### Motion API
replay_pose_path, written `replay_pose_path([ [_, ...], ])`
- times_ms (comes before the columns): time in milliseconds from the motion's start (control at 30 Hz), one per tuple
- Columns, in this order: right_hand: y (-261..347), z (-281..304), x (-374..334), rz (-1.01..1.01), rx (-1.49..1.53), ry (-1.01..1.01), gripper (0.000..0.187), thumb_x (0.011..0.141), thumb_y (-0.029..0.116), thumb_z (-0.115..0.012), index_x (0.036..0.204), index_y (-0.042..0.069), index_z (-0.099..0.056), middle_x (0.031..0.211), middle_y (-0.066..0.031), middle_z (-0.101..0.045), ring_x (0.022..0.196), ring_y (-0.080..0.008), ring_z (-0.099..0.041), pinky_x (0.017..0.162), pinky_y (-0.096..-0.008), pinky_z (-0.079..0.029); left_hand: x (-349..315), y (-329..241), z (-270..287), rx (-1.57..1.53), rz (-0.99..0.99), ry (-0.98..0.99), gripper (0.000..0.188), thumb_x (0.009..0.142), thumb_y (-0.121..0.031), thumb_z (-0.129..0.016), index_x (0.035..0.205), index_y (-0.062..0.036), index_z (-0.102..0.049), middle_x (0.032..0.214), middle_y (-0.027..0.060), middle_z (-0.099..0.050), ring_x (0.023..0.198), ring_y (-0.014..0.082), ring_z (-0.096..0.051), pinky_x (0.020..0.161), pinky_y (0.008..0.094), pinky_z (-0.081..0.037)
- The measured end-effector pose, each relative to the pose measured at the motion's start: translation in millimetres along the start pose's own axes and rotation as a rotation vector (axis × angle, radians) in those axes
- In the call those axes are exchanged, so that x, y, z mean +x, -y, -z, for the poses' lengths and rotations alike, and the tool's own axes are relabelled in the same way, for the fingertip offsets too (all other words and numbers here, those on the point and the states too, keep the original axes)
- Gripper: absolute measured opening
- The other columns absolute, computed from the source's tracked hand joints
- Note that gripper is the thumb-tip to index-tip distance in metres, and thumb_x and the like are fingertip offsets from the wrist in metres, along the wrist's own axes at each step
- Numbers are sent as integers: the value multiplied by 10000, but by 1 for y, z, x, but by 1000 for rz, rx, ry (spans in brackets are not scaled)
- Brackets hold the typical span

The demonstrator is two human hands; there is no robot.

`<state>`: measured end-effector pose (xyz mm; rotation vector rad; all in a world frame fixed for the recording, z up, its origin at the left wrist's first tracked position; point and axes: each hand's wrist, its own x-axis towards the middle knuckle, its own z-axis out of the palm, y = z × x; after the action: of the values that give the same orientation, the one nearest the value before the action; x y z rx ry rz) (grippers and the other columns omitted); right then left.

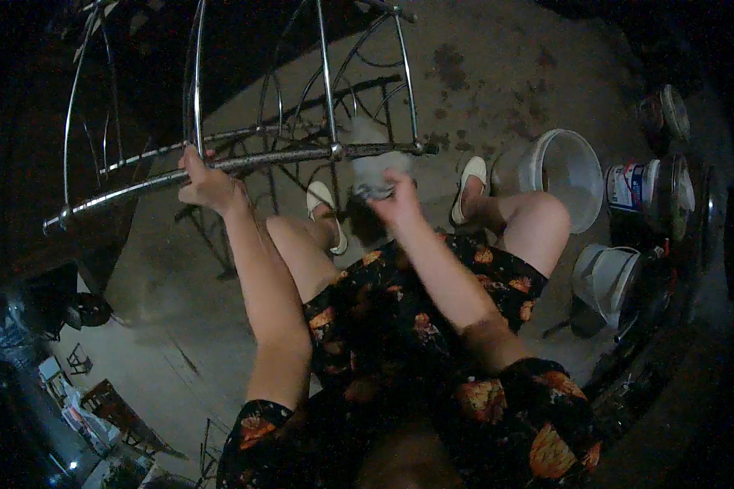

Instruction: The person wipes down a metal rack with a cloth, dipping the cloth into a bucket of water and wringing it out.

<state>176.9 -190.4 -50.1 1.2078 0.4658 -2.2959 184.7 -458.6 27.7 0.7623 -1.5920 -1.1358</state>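
A chromed metal rack (pixel 261 159) with curved rails and thin upright bars spans the upper left, tilted across my front. My left hand (pixel 208 183) is closed around its near rail. To the right, close to that rail's end, my right hand (pixel 398 200) grips a pale grey rag (pixel 381 169), bunched and blurred in the dim light. The rag lies by the rail end; whether it touches the metal I cannot tell. Dark, rough patches run along the rail between the two hands.
A large white bucket (pixel 575 179) lies on its side at my right, beside a labelled pail (pixel 632 186). Another pale bucket (pixel 607 281) is nearer. My feet in cream shoes (pixel 469 191) rest on the stained concrete floor (pixel 497 90). A wooden chair (pixel 122 411) stands far lower left.
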Motion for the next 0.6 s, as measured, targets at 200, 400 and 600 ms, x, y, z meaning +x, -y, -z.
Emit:
replay_pose_path([
  [200, -7, -5, 16, -20, -93, 159, 194, 670, 112, -563, 843, 44, -509, 972, -103, -512, 876, -261, -476, 827, -415, -409, 2, -35, -18, -357, 314, -150, 247, 824, -148, -578, 840, 90, -512, 770, 122, -547, 660, 156, -534, 584, 252, -449],
  [400, 22, -13, 21, 484, -543, 73, 218, 747, 126, -577, 941, 50, -512, 1048, -93, -520, 997, -255, -469, 877, -375, -378, 18, -10, -8, 105, -22, 21, 263, 796, -149, -594, 808, 92, -490, 706, 117, -529, 631, 174, -534, 555, 290, -455],
  [600, -12, -25, 40, -15, -185, 314, 181, 611, 53, -599, 772, 40, -518, 819, -73, -541, 765, -248, -536, 762, -371, -438, 5, -41, -24, -149, 198, -206, 273, 777, -154, -604, 745, 102, -514, 679, 125, -552, 584, 181, -535, 508, 296, -456],
])
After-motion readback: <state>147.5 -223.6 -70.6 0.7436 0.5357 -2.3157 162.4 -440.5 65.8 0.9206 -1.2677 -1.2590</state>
